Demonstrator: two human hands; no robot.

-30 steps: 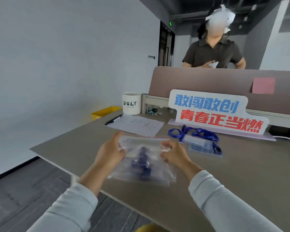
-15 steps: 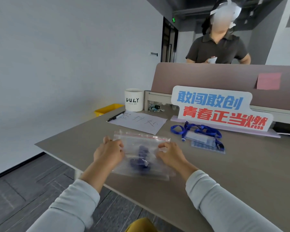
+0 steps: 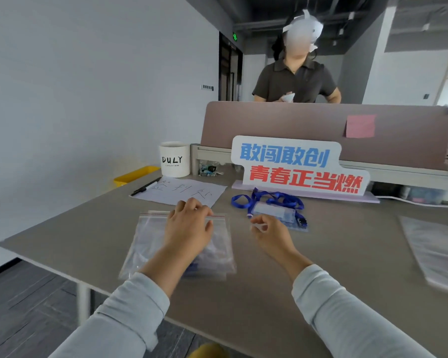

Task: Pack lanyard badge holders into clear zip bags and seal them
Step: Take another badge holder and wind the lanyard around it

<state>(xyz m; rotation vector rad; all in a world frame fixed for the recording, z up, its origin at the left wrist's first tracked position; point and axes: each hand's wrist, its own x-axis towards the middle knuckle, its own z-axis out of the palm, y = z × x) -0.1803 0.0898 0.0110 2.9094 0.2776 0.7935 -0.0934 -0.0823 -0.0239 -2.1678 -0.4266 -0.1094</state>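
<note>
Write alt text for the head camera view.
A person's left hand rests on the red zip strip of a clear zip bag lying on a grey table. The right hand hovers beside it, empty, near loose blue lanyard badge holders.

Bag down: zip bag (image 3: 150,236) was held up off the table (image 3: 321,267) by both top corners, now lies flat on it. Left hand (image 3: 189,226) has moved from the bag's 9 o'clock corner to over its middle, fingertips (image 3: 192,205) pressing the red zip strip (image 3: 155,214) at the 12 o'clock edge. Right hand (image 3: 269,232) has let go and sits off the bag at its 3 o'clock, fingers loosely curled, holding nothing.
</note>
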